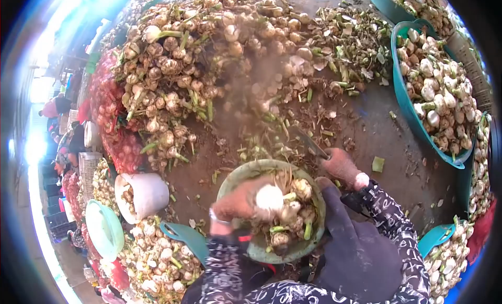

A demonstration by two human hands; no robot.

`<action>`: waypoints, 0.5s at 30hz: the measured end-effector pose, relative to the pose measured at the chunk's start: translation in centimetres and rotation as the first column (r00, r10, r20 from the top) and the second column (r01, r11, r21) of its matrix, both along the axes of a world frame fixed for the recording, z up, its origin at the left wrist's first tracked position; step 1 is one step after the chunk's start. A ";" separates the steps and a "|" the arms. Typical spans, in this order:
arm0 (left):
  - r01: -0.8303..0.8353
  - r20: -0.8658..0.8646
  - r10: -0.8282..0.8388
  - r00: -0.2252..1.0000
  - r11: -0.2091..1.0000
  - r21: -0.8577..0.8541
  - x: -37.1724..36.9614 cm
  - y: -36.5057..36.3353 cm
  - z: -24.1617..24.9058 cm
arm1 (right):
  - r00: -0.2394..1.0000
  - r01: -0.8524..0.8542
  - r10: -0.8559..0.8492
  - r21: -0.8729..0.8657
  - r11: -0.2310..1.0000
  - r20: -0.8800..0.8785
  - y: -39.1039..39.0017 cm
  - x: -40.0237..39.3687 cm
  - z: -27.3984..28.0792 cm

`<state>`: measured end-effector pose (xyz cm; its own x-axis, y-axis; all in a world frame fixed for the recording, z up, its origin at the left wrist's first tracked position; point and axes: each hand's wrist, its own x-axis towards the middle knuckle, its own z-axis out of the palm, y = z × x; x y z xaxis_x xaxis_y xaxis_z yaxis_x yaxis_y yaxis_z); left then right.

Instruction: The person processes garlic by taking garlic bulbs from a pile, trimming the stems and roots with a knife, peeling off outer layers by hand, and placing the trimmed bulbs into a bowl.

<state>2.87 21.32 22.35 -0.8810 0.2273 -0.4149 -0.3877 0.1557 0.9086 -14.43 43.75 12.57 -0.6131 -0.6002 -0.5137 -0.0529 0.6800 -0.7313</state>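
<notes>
My left hand (pixel 238 200) is closed around a white garlic bulb (pixel 270 198), blurred by motion, above a pale green bowl (pixel 318 212). In the bowl lie several untrimmed garlic bulbs (pixel 280 238) with roots and green stem ends. My right hand (pixel 341 167) grips a knife (pixel 312 145) to the right of the bowl, its blade pointing up and left. The bowl rests in front of my body, close to my dark-covered knee (pixel 361 246).
A large garlic heap (pixel 172 79) covers the floor ahead, with trimmings (pixel 355 42) beside it. On the right stands a teal tub (pixel 400 102) of garlic. To the left are a tipped white bucket (pixel 151 195), a green basin (pixel 104 231) and red mesh sacks (pixel 112 115).
</notes>
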 end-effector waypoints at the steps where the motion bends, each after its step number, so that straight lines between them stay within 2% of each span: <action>1: 0.221 0.109 -0.207 0.972 0.965 -0.140 -0.8 -1.3 -0.1 | 0.997 -0.061 0.066 0.091 0.994 -0.043 0.4 -0.4 -0.4; 2: 0.052 0.161 -0.010 0.987 0.964 -0.261 -1.9 -1.9 -0.8 | 0.992 -0.079 0.089 0.117 0.990 -0.085 0.7 -0.5 -1.4; 3: -0.108 0.186 0.193 0.963 0.914 -0.391 -3.2 -2.8 -2.0 | 0.992 -0.083 0.094 0.122 0.989 -0.086 0.8 -0.5 -2.1; 4: -0.282 -0.031 0.297 0.954 0.861 -0.423 -5.2 -4.7 -6.0 | 0.996 -0.051 0.057 0.087 0.995 -0.065 0.7 -0.5 -2.7; 5: -0.452 -0.251 0.378 0.891 0.790 -0.415 -7.7 -6.7 -10.2 | 0.999 -0.015 0.017 0.053 0.998 -0.044 0.5 -0.6 -3.1; 6: -0.439 -0.351 0.271 0.896 0.653 -0.618 -10.6 -7.6 -11.5 | 0.999 -0.013 0.015 0.056 0.998 -0.050 0.3 -0.5 -3.5; 8: -0.428 -0.414 0.140 0.899 0.479 -0.767 -14.8 -8.8 -15.3 | 0.998 0.048 -0.048 -0.002 0.999 -0.044 0.0 -0.1 -3.9; 9: -0.380 -0.367 0.125 0.922 0.473 -0.795 -16.0 -9.2 -18.3 | 0.998 0.054 -0.053 0.011 0.998 -0.045 -0.1 -0.1 -3.8; 11: -0.339 -0.329 0.109 0.938 0.476 -0.812 -17.5 -8.1 -19.7 | 0.991 0.092 -0.092 -0.004 0.996 -0.094 -0.1 -0.7 -3.2; 12: -0.422 -0.290 0.306 0.907 0.676 -0.605 -17.7 -7.3 -19.6 | 0.991 0.096 -0.095 0.004 0.995 -0.098 0.0 -1.0 -2.8; 13: -0.505 -0.185 0.470 0.863 0.789 -0.350 -17.8 -6.8 -19.2 | 0.983 0.109 -0.112 -0.028 0.994 -0.142 0.0 -1.4 -2.2; 15: -0.352 -0.389 0.182 0.903 0.833 -0.426 -17.1 -6.3 -19.5 | 0.974 0.129 -0.139 -0.066 0.989 -0.180 -0.6 -2.1 -1.0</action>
